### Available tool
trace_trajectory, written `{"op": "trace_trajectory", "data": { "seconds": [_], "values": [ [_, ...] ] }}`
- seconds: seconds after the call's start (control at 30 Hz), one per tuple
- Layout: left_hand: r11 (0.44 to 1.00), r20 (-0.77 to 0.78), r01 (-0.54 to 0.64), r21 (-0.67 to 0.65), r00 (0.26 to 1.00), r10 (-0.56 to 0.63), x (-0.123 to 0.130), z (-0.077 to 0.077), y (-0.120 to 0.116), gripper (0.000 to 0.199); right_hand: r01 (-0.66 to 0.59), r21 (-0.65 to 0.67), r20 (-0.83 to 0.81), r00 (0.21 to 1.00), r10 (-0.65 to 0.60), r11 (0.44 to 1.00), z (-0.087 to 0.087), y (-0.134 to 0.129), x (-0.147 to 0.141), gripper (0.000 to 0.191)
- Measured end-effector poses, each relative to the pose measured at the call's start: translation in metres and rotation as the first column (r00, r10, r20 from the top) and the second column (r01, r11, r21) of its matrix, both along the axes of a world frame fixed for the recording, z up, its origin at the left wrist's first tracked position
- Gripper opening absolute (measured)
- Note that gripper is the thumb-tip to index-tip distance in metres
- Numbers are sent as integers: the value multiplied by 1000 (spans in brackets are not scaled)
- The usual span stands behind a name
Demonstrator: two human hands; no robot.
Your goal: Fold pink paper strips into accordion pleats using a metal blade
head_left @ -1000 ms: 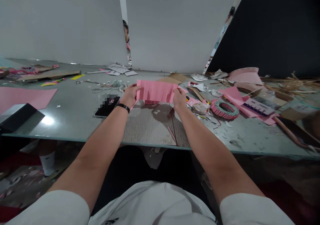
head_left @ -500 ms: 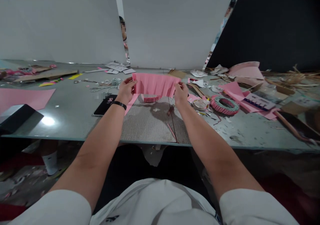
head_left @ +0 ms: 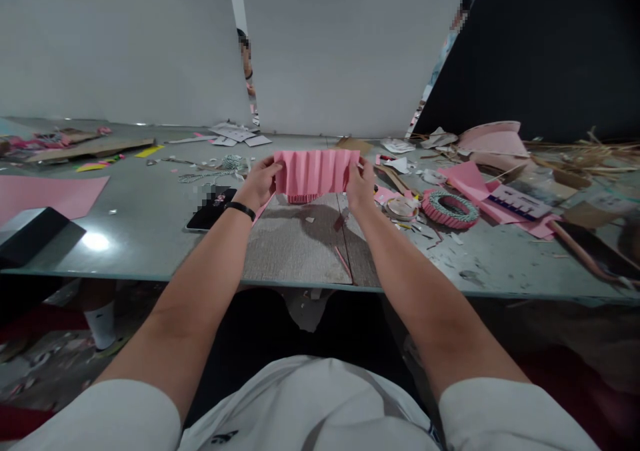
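Note:
A strip of pleated pink paper [head_left: 317, 171] is held up above the table between my two hands. My left hand [head_left: 263, 179] pinches its left end, and my right hand [head_left: 361, 181] grips the right end; both hands are closed. Upright folds run across the strip. Partly hidden behind its lower edge is a small pleated pink piece [head_left: 303, 199]. Below lies a grey wood-grain board [head_left: 295, 251] with a thin pink stick [head_left: 343, 262] on it. To the right rests a pleated pink ring [head_left: 450, 211] lined with green-and-white cord.
A dark phone-like device [head_left: 207, 214] lies by my left forearm. Pink sheets [head_left: 50, 194] and a black box [head_left: 37, 237] are at the left. Paper scraps, a roll of tape [head_left: 401, 208], a pale pink curved piece [head_left: 493, 141] and dry straw [head_left: 595, 154] crowd the right.
My hands have moved slightly closer together, mainly the left one shifting right. The pink strip between them is shorter and its folds stand out more.

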State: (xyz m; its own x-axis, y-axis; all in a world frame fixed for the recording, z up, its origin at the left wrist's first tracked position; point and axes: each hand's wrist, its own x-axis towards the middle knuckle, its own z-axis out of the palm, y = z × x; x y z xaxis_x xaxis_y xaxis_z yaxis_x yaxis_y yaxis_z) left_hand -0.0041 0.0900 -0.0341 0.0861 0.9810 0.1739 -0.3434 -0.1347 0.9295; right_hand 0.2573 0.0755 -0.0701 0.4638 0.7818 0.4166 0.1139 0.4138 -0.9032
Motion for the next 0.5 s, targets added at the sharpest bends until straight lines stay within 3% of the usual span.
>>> {"op": "trace_trajectory", "data": {
  "seconds": [0.2,0.37,0.5],
  "values": [
    [997,-28,81,-16,996,-81,27,-11,-13,42,-194,-45,79,977,197,980,-10,-13,-34,37],
    [986,-114,169,4,979,-168,41,-18,-28,41,-203,-26,163,965,205,979,-11,-18,-47,39],
    [984,-197,174,25,966,-166,44,-22,-35,43,-195,-16,228,954,194,981,-11,-21,-54,38]
  ]
}}
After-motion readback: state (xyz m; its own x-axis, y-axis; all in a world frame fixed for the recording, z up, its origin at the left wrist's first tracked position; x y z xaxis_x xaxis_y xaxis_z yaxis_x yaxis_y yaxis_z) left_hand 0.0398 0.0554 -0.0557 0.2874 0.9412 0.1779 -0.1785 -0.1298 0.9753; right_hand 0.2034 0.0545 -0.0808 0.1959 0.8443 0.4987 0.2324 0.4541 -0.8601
